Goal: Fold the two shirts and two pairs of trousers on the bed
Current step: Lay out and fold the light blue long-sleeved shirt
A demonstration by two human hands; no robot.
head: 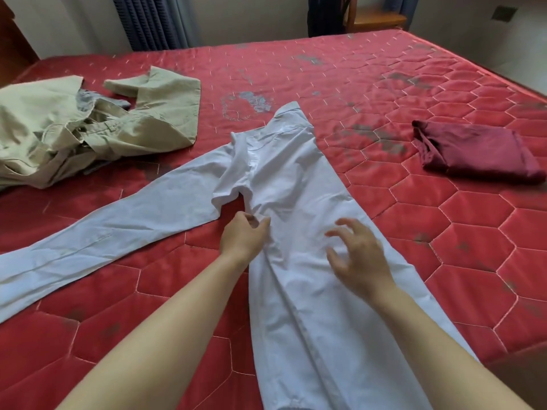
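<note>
Here, the white trousers [296, 179] lie spread on the red quilted bed [444, 232], in the middle of your view. The waistband points away from you toward 12 o'clock. One leg runs flat out to 8 o'clock and off the left edge of the view. The other leg comes straight down toward you at 6 o'clock and passes between your forearms.

Your left grip [242, 235] is at the crotch, where the two legs part. Its thumb and fingers are curled in and pinch a small fold of the white cloth there.

Your right grip [361, 258] is just beside it at 3 o'clock, over the upper part of the near leg. The fingers are spread and loosely bent, and they hold nothing. You cannot tell whether the fingertips touch the cloth or hang just above it.

At 10 o'clock, well apart from the trousers, a khaki heap [59, 134] lies crumpled and unfolded. A grey-blue garment [85, 99] shows among its folds. How many pieces make up that heap cannot be told.

At 2 o'clock, near the right side of the bed, a maroon garment [479, 152] lies folded into a neat rectangle, apart from everything else.

Beyond the far edge of the bed, at 11 o'clock, hangs a blue striped curtain [151, 22].
</note>
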